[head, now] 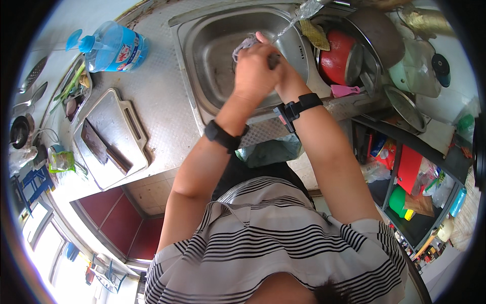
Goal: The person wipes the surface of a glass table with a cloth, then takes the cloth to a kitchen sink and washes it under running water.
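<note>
Over the stainless steel sink [212,57], my two hands are pressed together. A bunched greyish-purple cloth [244,46] sticks out beyond the fingers, gripped between them. My left hand [253,70] lies across the front and covers much of my right hand [281,70]. A small dark patch [273,60] shows between the hands; what it is cannot be made out. Water [283,33] runs from a tap wrapped in clear plastic [309,9], falling just behind the hands.
Left of the sink stand a blue pump bottle [119,49] and a cutting board [138,125] with a cleaver [95,142] on it. Crowding the right side are a red pot [336,57], a yellow-green sponge cloth [316,35], a pink scraper [344,90] and a glass lid [405,109].
</note>
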The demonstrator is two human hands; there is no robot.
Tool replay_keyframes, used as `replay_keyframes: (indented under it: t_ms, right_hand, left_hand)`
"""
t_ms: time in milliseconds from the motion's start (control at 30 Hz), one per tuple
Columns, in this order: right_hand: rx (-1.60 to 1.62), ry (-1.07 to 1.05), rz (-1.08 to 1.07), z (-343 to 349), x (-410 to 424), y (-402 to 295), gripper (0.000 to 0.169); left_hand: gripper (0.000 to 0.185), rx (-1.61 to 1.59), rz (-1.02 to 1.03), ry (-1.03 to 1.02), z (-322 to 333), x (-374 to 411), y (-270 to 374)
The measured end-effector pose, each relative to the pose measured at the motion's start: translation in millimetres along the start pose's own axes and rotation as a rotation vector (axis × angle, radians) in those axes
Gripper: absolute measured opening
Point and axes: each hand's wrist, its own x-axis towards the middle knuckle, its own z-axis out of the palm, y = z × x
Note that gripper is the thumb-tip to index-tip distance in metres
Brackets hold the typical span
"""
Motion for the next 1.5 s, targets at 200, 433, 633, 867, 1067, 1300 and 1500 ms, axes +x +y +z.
replay_keyframes:
  t_ms: [200,433,633,867,1067,1300,1500]
  right_hand:
    - [0.081,-0.094,0.089,0,15,19,0.049]
    - [-0.040,0.284,-0.009,36,-6,21,0.045]
    - [-0.009,0.240,-0.175,28,-12,-7,0.036]
    - [-0.041,0.093,0.035,26,-9,-3,0.026]
    - [0.019,0.274,-0.001,52,-11,1,0.031]
    - [-0.362,0.465,-0.143,16,-9,-9,0.041]
    - [-0.226,0.370,-0.284,6,-30,-35,0.031]
  left_hand:
    - [0.022,0.338,0.080,0.239,26,9,-5]
    - [0.029,0.016,-0.520,0.191,5,32,-62]
    - [0.043,-1.113,-0.775,-0.415,-30,9,-93]
    - [0.030,0.292,-0.002,-0.017,-4,3,-6]
    - [0.026,0.313,-0.094,0.231,17,17,-40]
    - [0.030,-0.292,-0.518,0.089,3,21,-71]
    - [0.028,-0.451,-0.441,0.015,-25,9,-99]
